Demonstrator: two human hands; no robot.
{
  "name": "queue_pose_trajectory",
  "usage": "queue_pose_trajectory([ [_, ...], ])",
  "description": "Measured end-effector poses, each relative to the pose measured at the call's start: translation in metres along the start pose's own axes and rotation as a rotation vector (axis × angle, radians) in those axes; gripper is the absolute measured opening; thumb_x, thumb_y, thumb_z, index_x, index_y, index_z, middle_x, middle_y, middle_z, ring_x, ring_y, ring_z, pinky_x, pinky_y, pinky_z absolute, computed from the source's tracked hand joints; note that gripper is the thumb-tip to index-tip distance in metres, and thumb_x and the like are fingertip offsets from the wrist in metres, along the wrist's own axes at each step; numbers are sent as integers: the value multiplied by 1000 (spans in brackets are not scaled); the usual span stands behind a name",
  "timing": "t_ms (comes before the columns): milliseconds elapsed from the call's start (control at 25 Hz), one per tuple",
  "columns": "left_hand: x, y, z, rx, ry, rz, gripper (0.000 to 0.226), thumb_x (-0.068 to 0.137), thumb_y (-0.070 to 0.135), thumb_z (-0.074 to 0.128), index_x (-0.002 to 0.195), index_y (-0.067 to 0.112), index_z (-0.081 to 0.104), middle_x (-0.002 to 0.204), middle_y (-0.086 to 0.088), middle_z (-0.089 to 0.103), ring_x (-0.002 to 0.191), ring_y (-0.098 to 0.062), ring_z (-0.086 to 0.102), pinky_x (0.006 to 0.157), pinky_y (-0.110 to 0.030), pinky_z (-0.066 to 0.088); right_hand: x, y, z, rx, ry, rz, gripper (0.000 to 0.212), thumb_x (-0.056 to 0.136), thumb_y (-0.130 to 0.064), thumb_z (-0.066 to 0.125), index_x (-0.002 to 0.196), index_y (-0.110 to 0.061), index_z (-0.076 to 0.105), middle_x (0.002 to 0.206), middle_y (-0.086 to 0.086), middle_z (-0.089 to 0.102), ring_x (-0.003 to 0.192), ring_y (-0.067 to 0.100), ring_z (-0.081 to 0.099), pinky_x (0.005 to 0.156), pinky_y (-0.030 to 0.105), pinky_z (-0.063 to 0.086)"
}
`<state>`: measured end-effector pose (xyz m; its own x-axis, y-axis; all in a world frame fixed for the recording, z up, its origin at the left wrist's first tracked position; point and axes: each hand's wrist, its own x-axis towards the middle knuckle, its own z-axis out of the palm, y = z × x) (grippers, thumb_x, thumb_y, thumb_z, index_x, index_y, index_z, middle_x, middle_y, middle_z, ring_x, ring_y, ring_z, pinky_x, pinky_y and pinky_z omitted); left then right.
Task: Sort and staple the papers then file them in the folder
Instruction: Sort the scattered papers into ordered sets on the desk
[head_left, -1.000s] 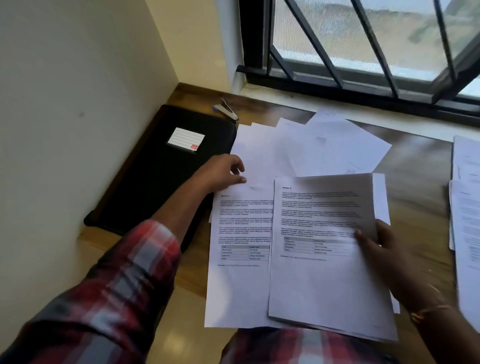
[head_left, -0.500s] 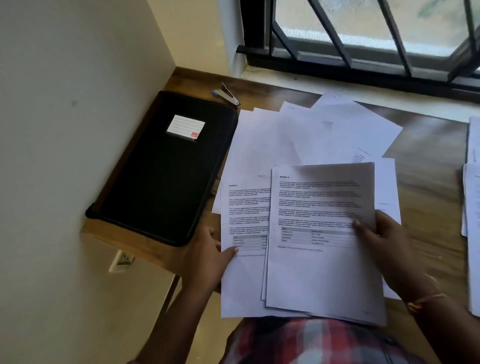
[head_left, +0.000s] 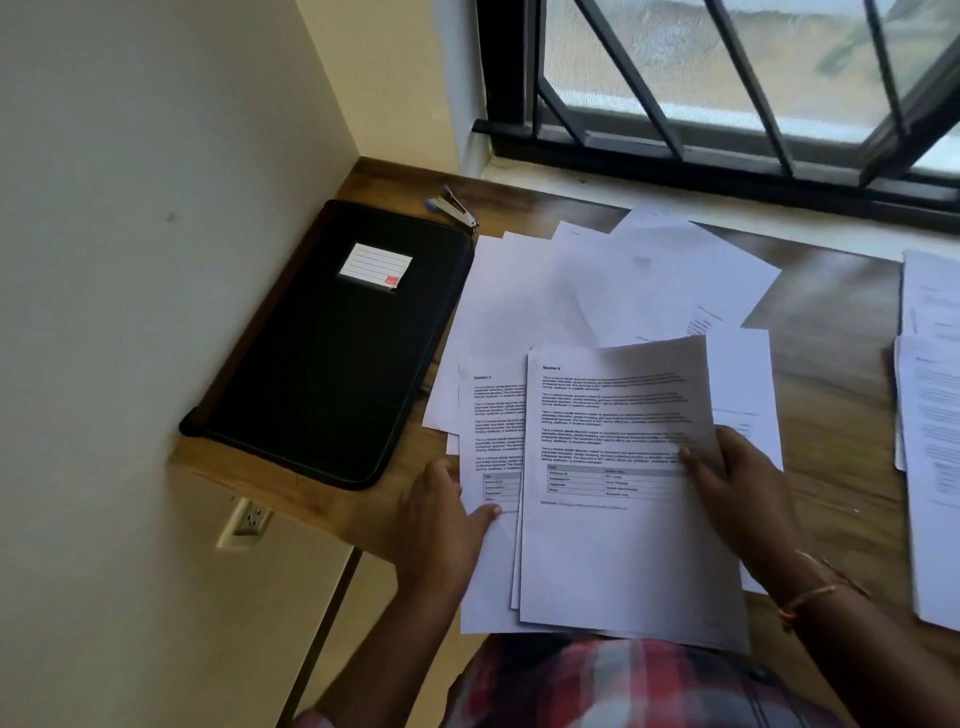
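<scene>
The wooden bench (head_left: 831, 322) fills my view, running up to a barred window (head_left: 727, 78) at twelve o'clock. At nine o'clock the black folder (head_left: 332, 353) lies flat and zipped shut against the wall, its near corner reaching the bench edge. From the centre out toward one o'clock, loose papers (head_left: 597, 291) are fanned over one another, most showing blank white sides, their left edge just beside the folder. At three o'clock two more piles of printed pages (head_left: 930, 415) lie at the edge of the view, well apart from the fan. At six o'clock I hold the Section 4 stack (head_left: 613, 545), several sheets roughly squared, tilted up off the bench and overhanging its near edge above my lap. Beneath it, and poking out to its left, is the Section 2 sheet (head_left: 488, 415), lying on the fan. My right grip (head_left: 737, 493) is closed on the stack's right edge, thumb on top across the printed table, fingers behind the paper. My left grip (head_left: 436, 525) pinches the Section 2 sheet at its left edge, thumb flat on the page, fingers curled at the margin. The stapler (head_left: 454, 207) sits at eleven o'clock, just beyond the folder's far right corner. A white label (head_left: 375, 266) is on the folder's cover.
</scene>
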<state>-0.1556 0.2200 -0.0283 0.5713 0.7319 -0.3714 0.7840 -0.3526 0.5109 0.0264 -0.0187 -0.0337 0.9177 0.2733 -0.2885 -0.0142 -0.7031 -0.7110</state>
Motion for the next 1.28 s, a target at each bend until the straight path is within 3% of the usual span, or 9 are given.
queue_pose_trajectory([
  [160, -6, 9, 6, 49, 25, 0, 50, 85, 37, 79, 125, 19, 55, 123, 2, 60, 115, -17, 55, 92, -31, 50, -10, -7, 8, -70, 2, -58, 13, 101, -28, 59, 112, -23, 64, 101, -3, 72, 83, 20, 58, 73, 32, 41],
  [360, -9, 11, 8, 66, 2, -24, 29, 90, 37, 74, 114, 24, 62, 121, 2, 58, 115, -19, 53, 92, -36, 50, -14, -15, 16, -76, 13, -52, 17, 101, -25, 59, 116, -18, 65, 107, 6, 74, 87, 27, 61, 75, 31, 39],
  [520, -12, 8, 3, -306, -67, 2, 18, 96, 22, 69, 98, 26, 51, 104, 0, 67, 80, -2, 63, 58, -15, 46, -11, -16, 15, -17, -46, 9, 14, 102, -29, 57, 113, -23, 63, 106, 0, 72, 88, 20, 62, 75, 33, 45],
  [600, -13, 8, -5, -547, -135, -9, 19, 98, 17, 64, 104, 27, 50, 105, 0, 69, 79, 5, 66, 59, -12, 49, -10, -21, 13, 43, -60, 35, 14, 101, -31, 58, 113, -24, 64, 105, -5, 70, 91, 18, 65, 71, 32, 48],
  [760, -11, 19, -20, -964, -301, 18, 40, 96, 24, 64, 132, 27, 48, 123, 3, 72, 111, -17, 70, 88, -43, 57, -2, -38, 4, 314, -69, 80, 14, 103, -29, 60, 111, -20, 65, 105, -6, 72, 92, 16, 70, 75, 37, 57],
  [920, -13, 57, -26, -1116, -387, 77, 43, 93, 24, 61, 135, 24, 51, 123, -4, 72, 109, -28, 71, 86, -49, 59, 7, -46, -10, 731, -141, 180, 22, 101, -23, 64, 121, -17, 59, 110, 2, 74, 97, 22, 74, 79, 44, 62],
  [1040, -16, 76, -23, -1149, -386, 69, 39, 93, 30, 58, 131, 25, 56, 120, -4, 73, 107, -28, 71, 87, -50, 60, 15, -42, -26, 800, -211, 193, 32, 96, -20, 71, 127, -16, 60, 117, 7, 74, 106, 30, 72, 88, 53, 60],
  [1160, -22, 91, -18, -1136, -467, 53, 45, 96, 50, 57, 138, 33, 56, 132, -6, 67, 122, -33, 64, 101, -61, 50, 14, -39, -55, 835, -220, 172, 21, 97, -14, 67, 118, -11, 69, 110, 8, 77, 97, 28, 76, 80, 46, 62],
  [1280, -30, 126, -12, -890, -408, 242, 44, 89, 46, 61, 131, 33, 55, 126, 1, 70, 114, -23, 69, 91, -44, 60, 12, -34, -83, 767, -106, 8, 19, 99, -21, 66, 116, -14, 71, 110, 5, 78, 95, 26, 76, 83, 49, 62],
])
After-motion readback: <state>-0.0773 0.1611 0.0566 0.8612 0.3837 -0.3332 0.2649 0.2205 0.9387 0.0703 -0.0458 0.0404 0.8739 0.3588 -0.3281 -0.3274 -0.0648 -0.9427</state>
